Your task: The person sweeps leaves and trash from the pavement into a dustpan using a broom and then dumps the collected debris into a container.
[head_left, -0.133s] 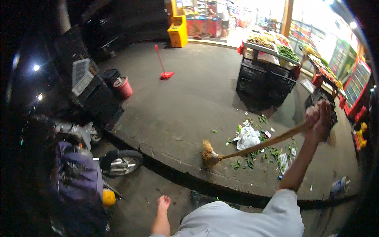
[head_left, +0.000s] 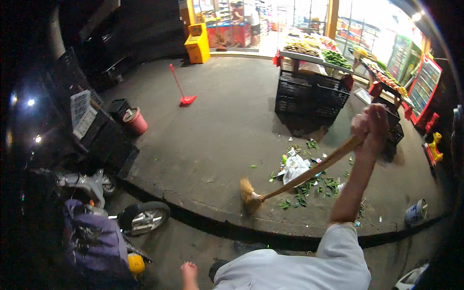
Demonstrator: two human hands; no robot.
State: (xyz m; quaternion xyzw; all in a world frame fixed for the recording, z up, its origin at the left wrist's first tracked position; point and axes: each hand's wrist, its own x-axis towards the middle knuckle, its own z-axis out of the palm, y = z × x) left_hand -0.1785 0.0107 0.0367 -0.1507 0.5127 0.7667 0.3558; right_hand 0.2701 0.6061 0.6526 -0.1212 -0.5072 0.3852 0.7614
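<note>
Raised at the right, my right hand (head_left: 369, 126) is closed around the handle of a straw broom (head_left: 309, 175). The handle slants down to the left, and the bristles meet the concrete near the step edge. Just beyond the handle lies a heap of litter: a crumpled white plastic bag (head_left: 295, 168), scattered green leaves (head_left: 302, 193) and small scraps. Part of the heap is hidden behind my forearm and the handle. Low in the picture hangs my left hand (head_left: 189, 268), its fingers curled in, with nothing seen in it.
A step edge (head_left: 203, 220) runs in front of me. Left are a parked motorbike (head_left: 145, 217), stacked crates (head_left: 104, 130) and a pink bucket (head_left: 135, 122). A red dustpan (head_left: 187, 100) stands farther back. Produce stands on black crates (head_left: 311, 94); a white pail (head_left: 415, 212) lies right.
The whole scene has shifted left in the picture as my view turned. My right hand still grips the broom, and the left hand has dropped lower in the picture.
</note>
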